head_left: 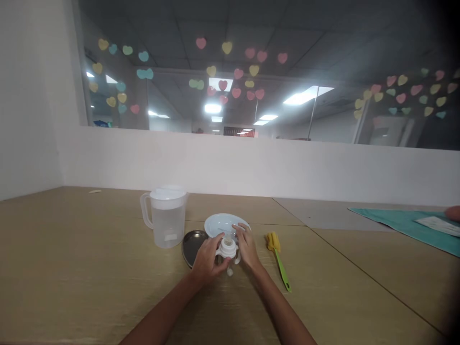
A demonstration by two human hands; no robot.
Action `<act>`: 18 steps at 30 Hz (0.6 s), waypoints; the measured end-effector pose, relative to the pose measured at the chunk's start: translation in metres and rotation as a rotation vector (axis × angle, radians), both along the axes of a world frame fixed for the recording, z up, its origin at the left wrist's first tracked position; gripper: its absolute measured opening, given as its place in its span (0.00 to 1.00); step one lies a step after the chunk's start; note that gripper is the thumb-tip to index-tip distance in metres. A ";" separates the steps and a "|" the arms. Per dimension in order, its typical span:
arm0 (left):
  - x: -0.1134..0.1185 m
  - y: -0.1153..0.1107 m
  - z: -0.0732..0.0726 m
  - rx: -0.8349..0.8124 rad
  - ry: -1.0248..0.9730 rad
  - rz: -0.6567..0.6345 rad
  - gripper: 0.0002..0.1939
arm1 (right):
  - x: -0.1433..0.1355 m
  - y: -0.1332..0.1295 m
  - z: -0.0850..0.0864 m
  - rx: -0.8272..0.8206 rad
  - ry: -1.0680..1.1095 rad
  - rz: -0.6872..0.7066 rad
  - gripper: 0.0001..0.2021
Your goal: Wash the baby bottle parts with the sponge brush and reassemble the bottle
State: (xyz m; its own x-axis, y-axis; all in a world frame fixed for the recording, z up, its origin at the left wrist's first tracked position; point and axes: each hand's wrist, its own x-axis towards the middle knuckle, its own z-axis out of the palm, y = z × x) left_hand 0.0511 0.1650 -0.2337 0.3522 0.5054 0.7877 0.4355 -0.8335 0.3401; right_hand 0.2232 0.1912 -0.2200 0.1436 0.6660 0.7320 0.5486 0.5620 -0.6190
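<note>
My left hand (207, 258) grips a white straw-cup lid (227, 248) with a loop handle on each side, thumb in front and fingers behind. A translucent piece stands up from the lid's top, and a small white end piece (230, 271) shows below it. My right hand (247, 244) is bent around the lid's right side, its fingertips at the translucent piece; their exact hold is partly hidden. Just behind the hands lies a pale blue-white plate (219, 221). A dark round metal dish (192, 244) sits beside my left hand.
A clear lidded pitcher (168, 223) of liquid stands to the left. On the right lies a green-handled brush (282, 268) with a yellow sponge head. Farther right, part of another person's hand (453, 213) appears over a teal cloth (391, 218). A white wall (251, 165) backs the table.
</note>
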 end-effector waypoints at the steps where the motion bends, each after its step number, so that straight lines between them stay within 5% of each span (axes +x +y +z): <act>1: 0.000 -0.001 0.000 -0.010 -0.008 -0.003 0.29 | 0.000 -0.001 0.001 -0.028 -0.044 0.020 0.21; 7: 0.002 -0.005 0.000 -0.053 -0.039 -0.011 0.28 | 0.004 -0.007 0.008 -0.138 -0.185 0.085 0.25; 18: 0.002 -0.006 0.001 -0.024 -0.041 0.022 0.30 | -0.001 -0.017 0.021 -0.027 -0.332 0.071 0.22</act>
State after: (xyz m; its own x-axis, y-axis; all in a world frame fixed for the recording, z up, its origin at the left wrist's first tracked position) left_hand 0.0531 0.1587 -0.2330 0.3085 0.5320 0.7885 0.4393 -0.8150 0.3779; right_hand 0.2226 0.1745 -0.1993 -0.1467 0.6854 0.7133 0.6829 0.5918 -0.4282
